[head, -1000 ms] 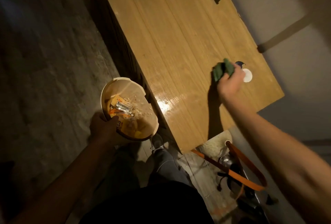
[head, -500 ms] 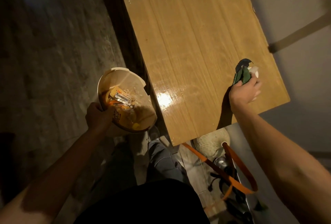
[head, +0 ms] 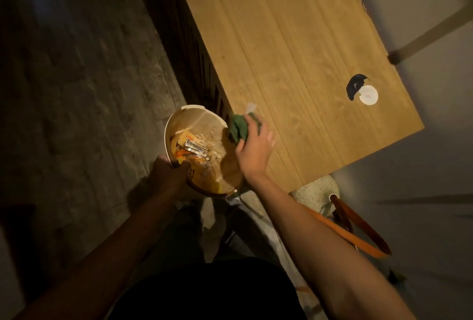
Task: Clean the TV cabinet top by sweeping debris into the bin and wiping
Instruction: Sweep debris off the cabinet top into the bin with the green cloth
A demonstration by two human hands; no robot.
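Seen from the head camera, a long rectangular wooden cabinet top (head: pixel 294 64) with a glossy, straight-grained honey-coloured surface runs diagonally across the upper frame. At its front edge the right hand (head: pixel 253 151) bunches a soft, crumpled dark green cloth (head: pixel 239 128); its fingers (head: pixel 256 128) are curled around the fabric, pressing it at the rim where the cabinet top meets the bin. The round, cream-coloured plastic bin (head: pixel 179 120) is tilted toward the cabinet edge, its smooth inner wall catching the light. Inside lie crinkled orange wrappers (head: pixel 184 153), a shiny metallic piece and pale scattered crumbs. The left hand (head: pixel 169 171) grips the bin's near rim, fingers closed over the edge with the thumb inside. Just beyond the cloth a small translucent scrap (head: pixel 250 108) lies on the wood. Well apart, toward the far right corner, a round dark cut-out hole (head: pixel 354 87) sits in the top with a flat white disc (head: pixel 368 95) just beside it. Below the cabinet's end, looped orange straps (head: pixel 363 230) rest near a pale mottled rounded object (head: pixel 314 191). The floor (head: pixel 76 89) on the left is rough, grey and stone-like.
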